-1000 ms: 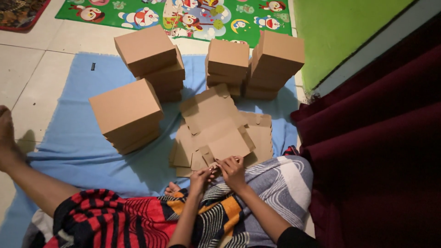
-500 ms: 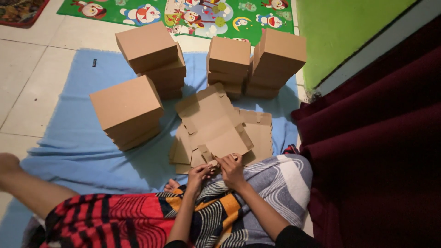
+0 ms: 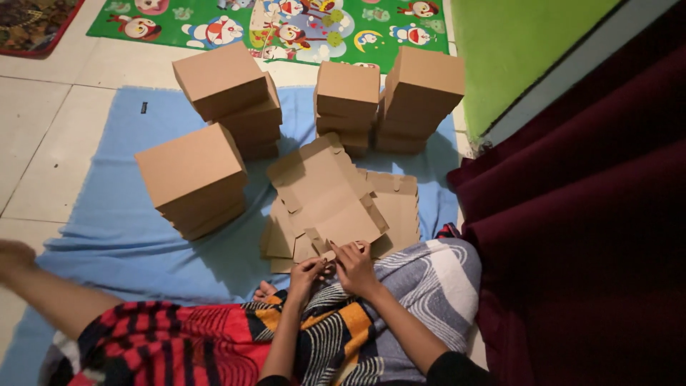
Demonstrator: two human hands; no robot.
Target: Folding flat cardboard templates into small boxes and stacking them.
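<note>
A flat, unfolded brown cardboard box blank (image 3: 325, 196) lies tilted on top of a pile of similar blanks (image 3: 393, 211) on a blue cloth. My left hand (image 3: 306, 273) pinches a small flap at the blank's near edge. My right hand (image 3: 354, 264) grips the same near edge just beside it, fingers curled over the cardboard. Both hands rest above my lap, which is covered in patterned fabric.
Stacks of folded brown boxes stand on the blue cloth (image 3: 107, 236): one at the left (image 3: 191, 179), one behind it (image 3: 229, 93), two at the back (image 3: 346, 100) (image 3: 421, 93). A dark red curtain (image 3: 586, 236) hangs at the right. My bare leg (image 3: 43, 286) stretches left.
The view has shifted slightly. My hands stay at the blank's near edge, working the flap. My outstretched leg has slid lower in view.
</note>
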